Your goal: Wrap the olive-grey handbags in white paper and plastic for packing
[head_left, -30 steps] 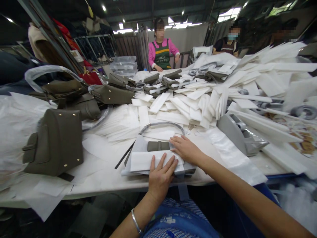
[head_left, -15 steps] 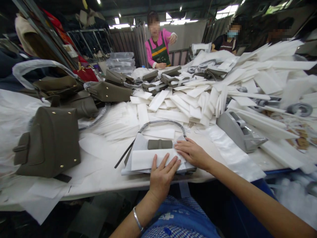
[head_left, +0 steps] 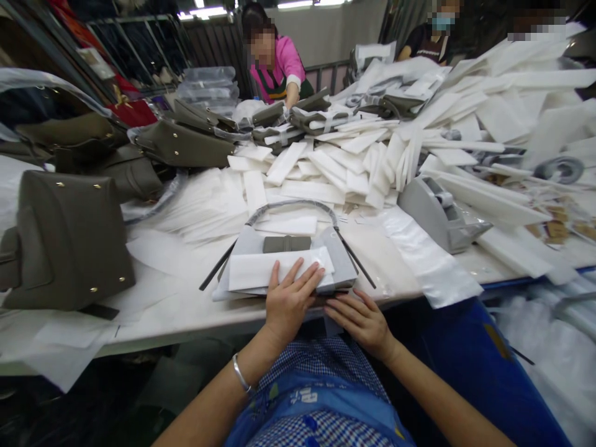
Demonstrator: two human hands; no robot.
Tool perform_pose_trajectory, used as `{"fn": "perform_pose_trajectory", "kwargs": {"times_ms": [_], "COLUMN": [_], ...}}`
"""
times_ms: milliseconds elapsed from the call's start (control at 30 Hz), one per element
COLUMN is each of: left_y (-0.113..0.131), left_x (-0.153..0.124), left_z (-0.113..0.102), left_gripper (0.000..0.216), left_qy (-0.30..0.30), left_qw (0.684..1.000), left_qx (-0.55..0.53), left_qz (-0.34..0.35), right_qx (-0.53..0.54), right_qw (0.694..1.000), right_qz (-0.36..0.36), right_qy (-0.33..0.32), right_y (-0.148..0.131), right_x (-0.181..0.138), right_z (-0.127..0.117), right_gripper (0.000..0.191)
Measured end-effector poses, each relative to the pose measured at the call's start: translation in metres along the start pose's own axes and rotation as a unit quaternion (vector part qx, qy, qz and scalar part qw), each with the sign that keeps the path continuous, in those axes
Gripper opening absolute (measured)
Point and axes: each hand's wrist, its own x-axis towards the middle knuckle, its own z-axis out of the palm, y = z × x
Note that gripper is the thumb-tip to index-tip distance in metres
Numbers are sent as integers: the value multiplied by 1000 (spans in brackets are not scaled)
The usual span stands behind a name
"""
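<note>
A flat grey handbag (head_left: 342, 261) wrapped partly in white foam sheet (head_left: 261, 272) lies at the table's near edge, its curved handle (head_left: 293, 206) arching behind it. My left hand (head_left: 288, 301) rests flat on the foam, fingers spread, pressing it onto the bag. My right hand (head_left: 361, 320) sits just below the table edge beside the bag's near right corner, fingers stretched out, holding nothing I can see.
A grey tape dispenser (head_left: 437, 214) stands to the right. Olive handbags (head_left: 65, 239) lie at the left, white foam strips (head_left: 354, 164) are piled behind. A person in a pink top (head_left: 279, 65) works across the table, another person (head_left: 435, 34) at the far right.
My right hand has come off the bag and dropped below the table's near edge. My left hand stays flat on the foam. The view has tilted downward.
</note>
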Motion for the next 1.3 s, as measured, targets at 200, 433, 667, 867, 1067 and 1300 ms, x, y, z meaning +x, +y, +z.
{"fn": "perform_pose_trajectory", "kwargs": {"times_ms": [200,433,667,867,1067,1300], "left_y": [0,2,1,-1,-2,-3], "left_x": [-1,-2,-2,-4,-7,-5], "left_z": [1,7,11,13,19,20], "left_gripper": [46,42,38,39,32,23], "left_qy": [14,43,48,56,74,91], "left_qw": [1000,998,998,997,997,995], "left_qx": [18,41,44,39,20,-26], "left_qz": [7,11,18,29,24,14], "right_qx": [70,112,113,92,91,109], "right_qw": [996,990,991,994,989,965], "right_qz": [38,74,61,51,114,229], "right_qy": [47,32,25,42,12,-73], "right_y": [-12,-41,-44,-19,17,47], "right_x": [12,9,31,80,111,120], "right_z": [-2,-21,-44,-59,-46,-16], "right_gripper": [36,39,36,30,29,13]}}
